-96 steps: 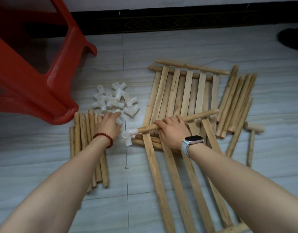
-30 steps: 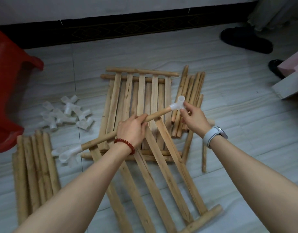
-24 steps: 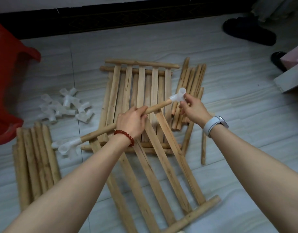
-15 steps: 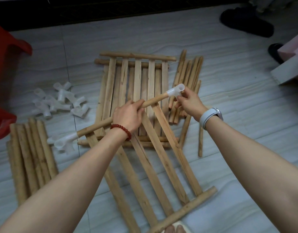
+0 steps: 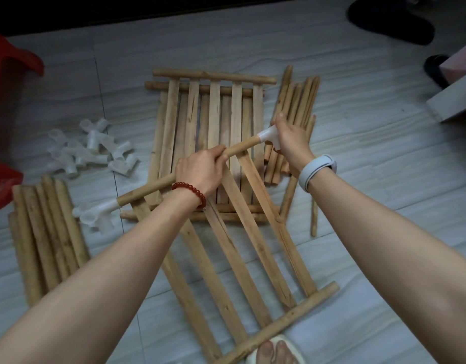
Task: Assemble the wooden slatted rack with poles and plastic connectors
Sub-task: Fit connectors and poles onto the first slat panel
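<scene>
We held the rail [image 5: 174, 177] of the slatted panel [image 5: 242, 258] in our left hand [image 5: 200, 172], fingers curled round its middle, while our right hand [image 5: 292, 140] gripped the white plastic connector [image 5: 267, 135] capping the rail's upper-right end, just right of the frame's centre. The rail's long axis ran diagonally from lower left to upper right, so the connector lay straight along it from the left grip, with the right hand the nearer by far; any push to seat it, we judged, would have to run down that same line. A second connector [image 5: 98, 212] already sat on the lower-left end. The rail was a round, pale wooden pole, its flat slats fanning toward the bottom of the frame to another pole [image 5: 279, 329]. Beneath lay a second slatted panel [image 5: 213, 106], loose poles [image 5: 295, 114] just beyond the right hand, more poles [image 5: 42, 232] at lower left, and spare connectors [image 5: 90, 151] at centre left on the tiled floor [image 5: 371, 153].
</scene>
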`<act>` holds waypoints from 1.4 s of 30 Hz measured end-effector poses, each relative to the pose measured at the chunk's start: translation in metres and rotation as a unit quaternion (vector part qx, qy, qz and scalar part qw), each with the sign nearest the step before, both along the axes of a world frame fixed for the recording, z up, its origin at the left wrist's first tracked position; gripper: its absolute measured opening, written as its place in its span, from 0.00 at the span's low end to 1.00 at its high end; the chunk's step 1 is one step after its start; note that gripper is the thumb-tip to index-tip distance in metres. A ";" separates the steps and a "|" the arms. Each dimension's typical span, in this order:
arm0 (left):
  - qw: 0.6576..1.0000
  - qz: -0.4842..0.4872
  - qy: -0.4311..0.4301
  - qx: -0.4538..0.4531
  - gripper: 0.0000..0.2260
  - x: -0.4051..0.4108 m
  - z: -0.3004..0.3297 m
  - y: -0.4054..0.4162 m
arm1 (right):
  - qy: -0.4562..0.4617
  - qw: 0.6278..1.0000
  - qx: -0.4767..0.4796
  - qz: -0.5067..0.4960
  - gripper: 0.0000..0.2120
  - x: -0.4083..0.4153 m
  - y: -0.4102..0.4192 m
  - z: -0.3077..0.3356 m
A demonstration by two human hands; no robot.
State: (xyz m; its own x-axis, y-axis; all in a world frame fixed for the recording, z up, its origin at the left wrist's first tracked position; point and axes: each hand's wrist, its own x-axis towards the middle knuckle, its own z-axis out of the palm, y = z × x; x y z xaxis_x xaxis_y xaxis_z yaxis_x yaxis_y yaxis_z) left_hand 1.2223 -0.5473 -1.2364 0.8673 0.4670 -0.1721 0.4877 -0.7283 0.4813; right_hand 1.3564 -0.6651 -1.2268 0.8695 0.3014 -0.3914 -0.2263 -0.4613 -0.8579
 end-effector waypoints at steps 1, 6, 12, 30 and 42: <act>1.000 0.010 -0.002 -0.002 0.11 0.000 0.001 0.000 | -0.018 1.000 -0.006 -0.007 0.23 -0.003 0.003 0.000; 0.999 0.040 -0.012 0.020 0.10 -0.002 0.002 -0.004 | -0.066 0.997 -0.016 -0.022 0.24 -0.021 0.006 0.002; 0.998 0.028 -0.038 0.031 0.10 -0.002 0.006 -0.006 | -0.074 0.997 -0.030 0.009 0.22 -0.019 0.000 0.010; 0.996 0.028 -0.024 -0.083 0.15 -0.026 -0.027 0.036 | -0.307 0.887 -0.298 0.173 0.23 -0.045 0.019 -0.032; 0.963 0.261 0.066 0.026 0.17 -0.091 -0.046 0.128 | -0.375 0.860 -0.192 0.289 0.17 -0.093 0.021 -0.023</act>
State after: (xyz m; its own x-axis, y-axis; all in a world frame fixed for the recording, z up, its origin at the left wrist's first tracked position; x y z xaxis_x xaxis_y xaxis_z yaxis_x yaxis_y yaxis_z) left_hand 1.1315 -0.4189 -1.2825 0.4851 0.8441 -0.2285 0.8478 -0.3899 0.3595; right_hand 1.2639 -0.6446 -1.2500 0.6688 0.7419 0.0476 0.6867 -0.5920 -0.4220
